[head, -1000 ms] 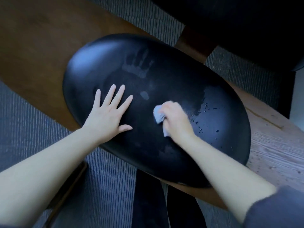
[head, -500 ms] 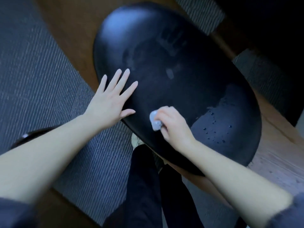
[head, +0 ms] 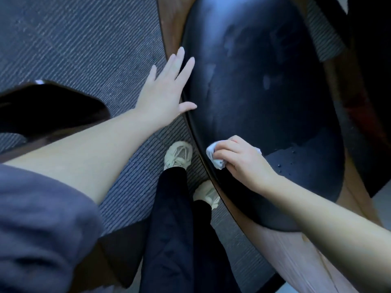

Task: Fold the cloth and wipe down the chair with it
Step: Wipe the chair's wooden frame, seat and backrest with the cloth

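The chair's black oval seat (head: 264, 85) fills the upper right, with a brown wooden rim below it. My right hand (head: 243, 159) grips a small bunched white cloth (head: 214, 157) and presses it on the seat near its near-left edge. My left hand (head: 167, 89) lies flat with straight fingers on the seat's left edge, thumb pointing right. Water droplets (head: 285, 161) bead on the seat just right of my right hand. Faint smears show higher up on the seat.
Grey striped carpet (head: 84, 49) covers the floor at left. My feet in pale sneakers (head: 178, 154) stand right beside the seat edge. Another dark chair seat (head: 46, 108) sits at the left. Dark furniture (head: 370, 60) stands at the far right.
My view has swung left and down, so my legs and feet show. My right hand has dragged the cloth toward the seat's near edge. My left hand has slid to the seat's left rim.
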